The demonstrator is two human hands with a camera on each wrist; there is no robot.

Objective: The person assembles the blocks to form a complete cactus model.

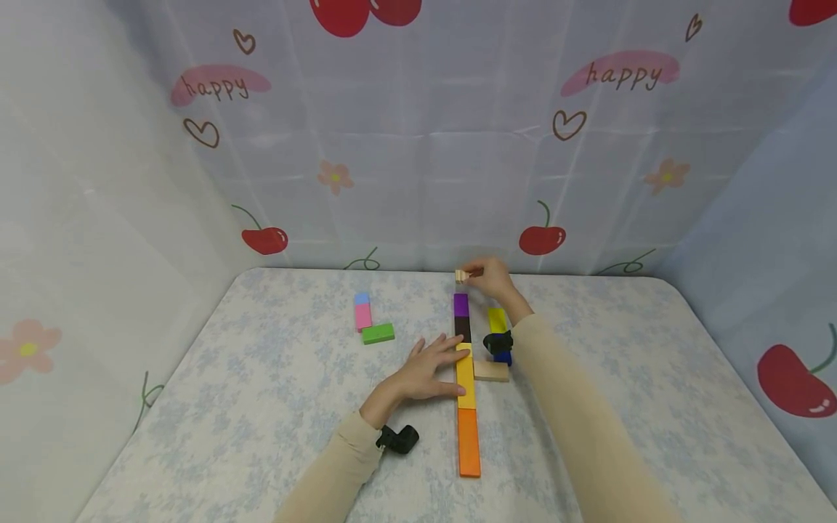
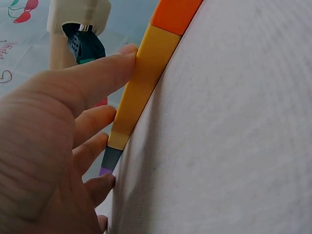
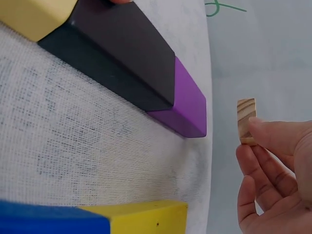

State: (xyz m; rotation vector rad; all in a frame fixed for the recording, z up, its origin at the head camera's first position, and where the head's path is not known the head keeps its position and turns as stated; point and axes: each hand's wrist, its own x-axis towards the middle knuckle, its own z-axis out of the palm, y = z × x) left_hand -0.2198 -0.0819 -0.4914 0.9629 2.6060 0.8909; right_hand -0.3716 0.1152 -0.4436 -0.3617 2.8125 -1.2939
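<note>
A straight row of wooden blocks runs away from the front: an orange block (image 1: 468, 443), a yellow-orange stretch (image 1: 466, 401), a black block (image 1: 462, 328) and a purple block (image 1: 461, 305) at the far end. My left hand (image 1: 421, 372) lies beside the row, its thumb and some fingertips touching the yellow-orange part and the black block. Past the purple end, my right hand (image 1: 492, 277) pinches a small plain wood block (image 3: 246, 117) between thumb and fingers. That block is held apart from the row, near the table's back edge.
Right of the row lie a plain wood block (image 1: 490, 372), a blue block (image 1: 503, 358) and a yellow block (image 1: 497, 318), partly hidden by the right wrist camera. To the left are light blue (image 1: 362, 298), pink (image 1: 362, 316) and green (image 1: 378, 334) blocks. A printed curtain (image 1: 418, 181) hangs behind.
</note>
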